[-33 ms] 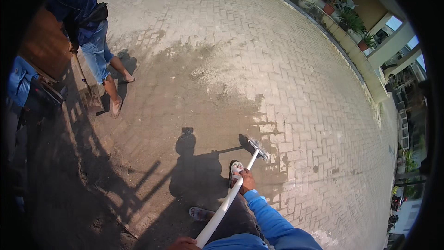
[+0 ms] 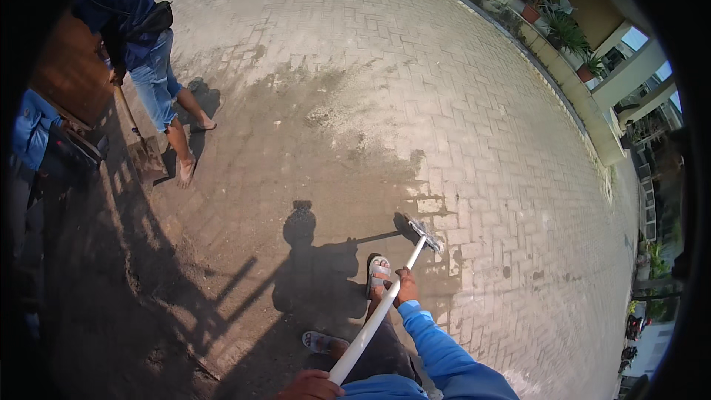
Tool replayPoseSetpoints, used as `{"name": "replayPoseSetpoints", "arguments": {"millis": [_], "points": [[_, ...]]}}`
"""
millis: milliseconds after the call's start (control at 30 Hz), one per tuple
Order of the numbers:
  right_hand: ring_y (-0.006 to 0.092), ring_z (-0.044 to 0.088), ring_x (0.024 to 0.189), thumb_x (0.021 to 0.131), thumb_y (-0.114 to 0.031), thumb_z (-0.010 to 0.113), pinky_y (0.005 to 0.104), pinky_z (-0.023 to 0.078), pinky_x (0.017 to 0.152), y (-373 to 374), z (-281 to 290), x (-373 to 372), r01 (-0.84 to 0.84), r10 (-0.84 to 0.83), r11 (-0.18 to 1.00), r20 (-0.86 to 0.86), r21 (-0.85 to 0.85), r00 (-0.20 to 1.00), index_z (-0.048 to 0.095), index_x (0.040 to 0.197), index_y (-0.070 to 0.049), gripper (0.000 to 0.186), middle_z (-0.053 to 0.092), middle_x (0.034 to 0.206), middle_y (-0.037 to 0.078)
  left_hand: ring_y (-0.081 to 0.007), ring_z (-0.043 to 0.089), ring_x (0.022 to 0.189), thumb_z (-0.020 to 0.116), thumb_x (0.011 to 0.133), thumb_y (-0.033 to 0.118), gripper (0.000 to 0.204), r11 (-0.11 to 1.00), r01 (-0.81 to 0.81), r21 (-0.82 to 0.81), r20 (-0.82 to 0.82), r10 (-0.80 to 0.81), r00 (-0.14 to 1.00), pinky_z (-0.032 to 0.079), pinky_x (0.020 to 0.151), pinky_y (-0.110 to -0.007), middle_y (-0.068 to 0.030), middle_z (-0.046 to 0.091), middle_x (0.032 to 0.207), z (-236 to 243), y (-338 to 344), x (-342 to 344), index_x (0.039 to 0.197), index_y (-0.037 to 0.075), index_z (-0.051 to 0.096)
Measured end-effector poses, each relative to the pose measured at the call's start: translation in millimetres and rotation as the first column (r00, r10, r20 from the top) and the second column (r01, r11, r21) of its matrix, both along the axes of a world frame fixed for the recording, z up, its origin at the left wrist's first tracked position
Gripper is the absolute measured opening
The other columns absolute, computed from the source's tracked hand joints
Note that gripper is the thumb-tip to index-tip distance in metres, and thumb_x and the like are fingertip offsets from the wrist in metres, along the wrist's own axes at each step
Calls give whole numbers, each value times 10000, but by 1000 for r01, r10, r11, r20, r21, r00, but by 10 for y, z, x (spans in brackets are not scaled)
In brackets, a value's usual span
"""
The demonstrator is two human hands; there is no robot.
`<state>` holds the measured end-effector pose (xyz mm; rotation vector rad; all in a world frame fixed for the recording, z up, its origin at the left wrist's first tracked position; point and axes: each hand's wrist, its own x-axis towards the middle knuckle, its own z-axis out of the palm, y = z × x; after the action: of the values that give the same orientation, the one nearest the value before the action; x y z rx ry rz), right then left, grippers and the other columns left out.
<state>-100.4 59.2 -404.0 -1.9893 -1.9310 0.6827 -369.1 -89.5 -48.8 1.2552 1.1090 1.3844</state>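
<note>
I hold a long white pole [image 2: 370, 327] that ends in a flat, grey-white broom or scraper head [image 2: 426, 235] resting on the sandy paving. My right hand [image 2: 405, 287] grips the pole partway along. My left hand [image 2: 311, 387] is closed round it at the bottom edge of the view. My sandalled feet [image 2: 376, 270] stand beside the pole on a patch of wet-looking dark sand [image 2: 348, 178], with my shadow over it.
A co-worker in dark blue [image 2: 129, 15] stands at upper left holding a shovel [image 2: 147, 159]. Another person's blue sleeve [image 2: 33, 133] shows at far left by a brown panel [image 2: 74, 74]. Pale pavers [image 2: 526, 215] run right to a low wall [image 2: 544, 55] with potted plants [image 2: 563, 30].
The pole and its head have shifted a little to the right, along with both my hands. The co-worker at the left has barely moved.
</note>
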Motion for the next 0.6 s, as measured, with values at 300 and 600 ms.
{"name": "replayPoseSetpoints", "arguments": {"millis": [300, 600], "points": [[428, 560, 1118, 835, -239, 701, 455, 493, 915, 760, -716, -1169, -387, 211, 874, -487, -294, 848, 598, 1037, -83, 276, 558, 1262, 208, -237, 605, 622, 648, 756, 123, 148, 992, 60, 115, -269, -27, 963, 460, 631, -407, -81, 573, 646, 345, 1681, 221, 666, 30, 578], [383, 596, 1087, 815, -312, 735, 428, 505, 927, 1865, 488, -1089, -584, 517, 811, -425, -34, 743, 651, 1043, -75, 339, 602, 1201, 173, -251, 660, 769, 748, 742, 148, 147, 951, 188, 246, -152, -154, 976, 481, 783, -420, -61, 639, 717, 919, 2928, 91, 738, 58, 632]]}}
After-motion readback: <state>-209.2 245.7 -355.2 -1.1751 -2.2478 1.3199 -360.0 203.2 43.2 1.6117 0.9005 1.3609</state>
